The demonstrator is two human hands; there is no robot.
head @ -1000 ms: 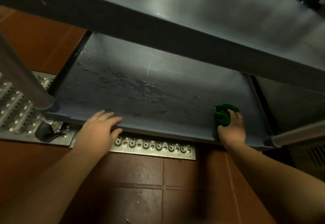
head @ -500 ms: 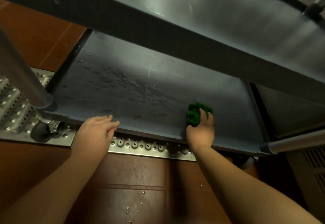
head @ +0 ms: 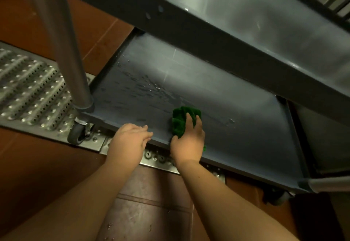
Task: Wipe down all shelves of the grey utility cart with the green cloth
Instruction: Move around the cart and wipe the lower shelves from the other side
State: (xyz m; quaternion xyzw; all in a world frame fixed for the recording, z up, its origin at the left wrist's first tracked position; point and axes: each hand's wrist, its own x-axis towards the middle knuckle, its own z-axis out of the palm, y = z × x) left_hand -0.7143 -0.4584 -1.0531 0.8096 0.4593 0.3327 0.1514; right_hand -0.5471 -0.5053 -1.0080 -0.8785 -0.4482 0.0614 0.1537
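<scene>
Bottom shelf (head: 236, 127), wet: right hand (head: 187, 142) pressed cloth (head: 181, 119) near front lip, left hand (head: 130, 140) flat on edge; risk judged: castered cart rolling, streaks left far left.

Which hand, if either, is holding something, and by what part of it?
The right hand holds the green cloth, its fingers pressed over the bunched near part on the bottom shelf. The left hand holds nothing; it rests on the shelf's front edge.

Both forearms are bare to the frame's edge, the left hand (head: 128, 142) and right hand (head: 187, 146) ungloved.
</scene>
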